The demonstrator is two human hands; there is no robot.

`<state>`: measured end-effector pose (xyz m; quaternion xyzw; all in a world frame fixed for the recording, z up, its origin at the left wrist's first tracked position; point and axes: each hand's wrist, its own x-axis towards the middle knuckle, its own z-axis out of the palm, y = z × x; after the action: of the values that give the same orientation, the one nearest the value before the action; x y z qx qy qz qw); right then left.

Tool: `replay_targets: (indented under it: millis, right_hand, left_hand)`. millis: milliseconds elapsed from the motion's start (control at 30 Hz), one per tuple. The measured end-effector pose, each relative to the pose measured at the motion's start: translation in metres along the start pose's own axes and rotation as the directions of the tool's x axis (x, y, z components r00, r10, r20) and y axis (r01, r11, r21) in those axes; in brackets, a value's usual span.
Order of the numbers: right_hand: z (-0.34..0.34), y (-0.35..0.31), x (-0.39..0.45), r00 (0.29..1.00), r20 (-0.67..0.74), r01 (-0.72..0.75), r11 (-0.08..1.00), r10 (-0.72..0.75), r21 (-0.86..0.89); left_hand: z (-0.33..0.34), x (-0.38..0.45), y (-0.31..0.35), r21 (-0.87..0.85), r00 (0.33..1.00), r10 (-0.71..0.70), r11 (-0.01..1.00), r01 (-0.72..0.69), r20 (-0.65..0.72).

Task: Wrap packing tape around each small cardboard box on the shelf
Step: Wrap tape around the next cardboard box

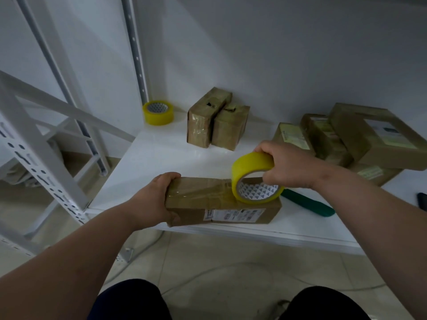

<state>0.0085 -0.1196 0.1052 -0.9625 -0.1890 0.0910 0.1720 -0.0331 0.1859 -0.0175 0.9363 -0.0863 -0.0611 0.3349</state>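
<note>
1. A flat cardboard box (221, 199) lies at the front edge of the white shelf (161, 155), at about 6 o'clock on the shelf surface, with a printed label (235, 215) on its near side face.
2. The left hand (157, 199) grips the box's left end, fingers curled over the top edge and thumb on the near side.
3. The right hand (291, 167) holds a yellow tape roll (254, 179) on edge on the box's top, toward its right end; the fingers curl over the roll's rim and into its core.
4. A clear strip of tape (198, 192) runs along the box's top from the roll toward 9 o'clock, glossy over the cardboard.
5. Two upright boxes (217, 121) stand side by side and touching at about 12 o'clock, near the back wall; both are shut and shiny with tape, so their contents cannot be seen.
6. A second tape roll (158, 112) lies flat at about 11 o'clock, in the back corner by the shelf post.
7. A loose pile of labelled boxes (351, 139) leans and overlaps at about 2 o'clock; all are closed.
8. A green handle (309, 203) lies flat on the shelf at 3 o'clock, just beside the held box's right end.
9. A dark object (422, 199) is cut off by the right border; what it is cannot be told.
</note>
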Motion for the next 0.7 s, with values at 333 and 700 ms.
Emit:
replay_targets:
  millis: [333, 700]
  right_hand:
    - [-0.003, 0.031, -0.018, 0.994, -0.089, 0.067, 0.994, -0.059, 0.089]
    - [-0.005, 0.087, -0.028, 0.911, -0.284, 0.193, 0.917, -0.3, -0.348]
  left_hand:
    - [0.003, -0.002, -0.002, -0.004, 1.0, -0.008, 1.0, 0.008, -0.017]
    - [0.008, -0.003, -0.004, 0.002, 1.0, -0.011, 1.0, 0.011, -0.022]
